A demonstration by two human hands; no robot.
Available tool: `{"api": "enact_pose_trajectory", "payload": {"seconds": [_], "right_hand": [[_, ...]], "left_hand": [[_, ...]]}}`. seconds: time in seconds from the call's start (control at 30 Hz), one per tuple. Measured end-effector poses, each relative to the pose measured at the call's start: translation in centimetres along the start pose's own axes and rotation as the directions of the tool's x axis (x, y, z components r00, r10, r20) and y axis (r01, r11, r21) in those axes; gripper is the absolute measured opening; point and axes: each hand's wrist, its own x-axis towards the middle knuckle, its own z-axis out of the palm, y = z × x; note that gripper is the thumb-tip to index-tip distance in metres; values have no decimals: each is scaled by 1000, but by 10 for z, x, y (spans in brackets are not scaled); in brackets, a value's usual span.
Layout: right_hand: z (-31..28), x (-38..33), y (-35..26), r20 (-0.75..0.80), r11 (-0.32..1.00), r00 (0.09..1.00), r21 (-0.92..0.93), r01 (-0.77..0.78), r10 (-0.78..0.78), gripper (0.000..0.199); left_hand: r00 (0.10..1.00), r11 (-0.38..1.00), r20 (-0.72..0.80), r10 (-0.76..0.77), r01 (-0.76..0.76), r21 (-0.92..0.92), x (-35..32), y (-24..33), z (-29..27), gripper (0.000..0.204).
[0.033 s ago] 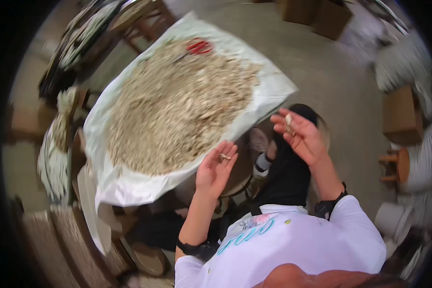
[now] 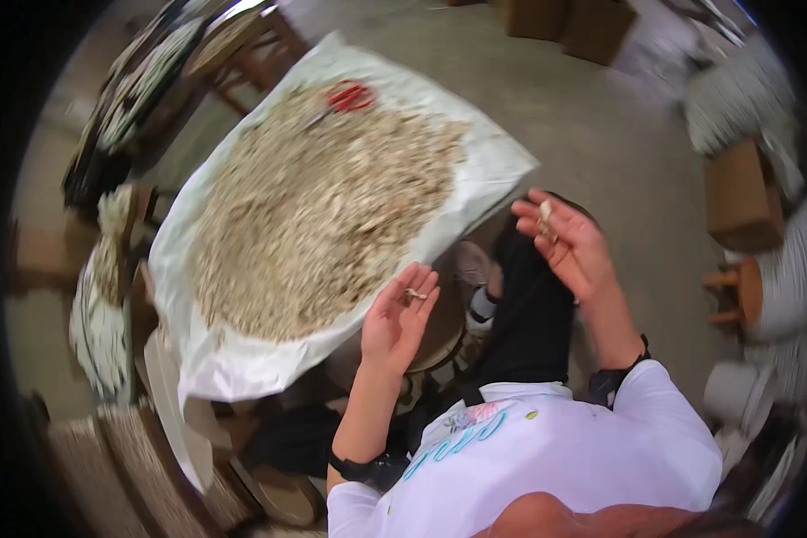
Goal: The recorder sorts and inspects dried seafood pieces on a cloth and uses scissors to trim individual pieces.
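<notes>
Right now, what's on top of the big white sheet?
A heap of pale pieces, with red-handled scissors on it. The heap hides the middle of the white sheet.

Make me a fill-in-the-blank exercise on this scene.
Grey-bladed scissors with ____ handles lie on the pale, flaky heap.
The heap rests on a creased sheet coloured ____.
On the bare left hand, palm turned ____, lies a small pale piece.
A small orange-brown wooden stool is to the person's ____.

Red; white; up; right.

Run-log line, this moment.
left hand: open, palm up, small pale piece on it | right hand: pale pieces in it | pale heap: on white sheet | red-handled scissors: on heap
</notes>
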Motion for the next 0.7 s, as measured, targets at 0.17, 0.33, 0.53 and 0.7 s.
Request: {"api": "enact_pose_trajectory", "payload": {"seconds": [0.17,0.33,0.53,0.7], "right_hand": [[-26,-39,-59,-290,939,901,19,343,-323,29],[-57,-57,-58,-349,900,880,178,399,-321,29],[-38,-40,-29,-227,914,950,298,276,-214,30],[-6,-11,10,-89,955,988,261,144,-125,33]], "left_hand": [[977,975,151,-152,124,182,37,-45,73,35],[957,713,265,-120,-103,694,67,-112,127,39],[854,375,499,146,-514,772,79,-115,101,32],[848,328,442,291,-523,787,68,-96,90,21]]}}
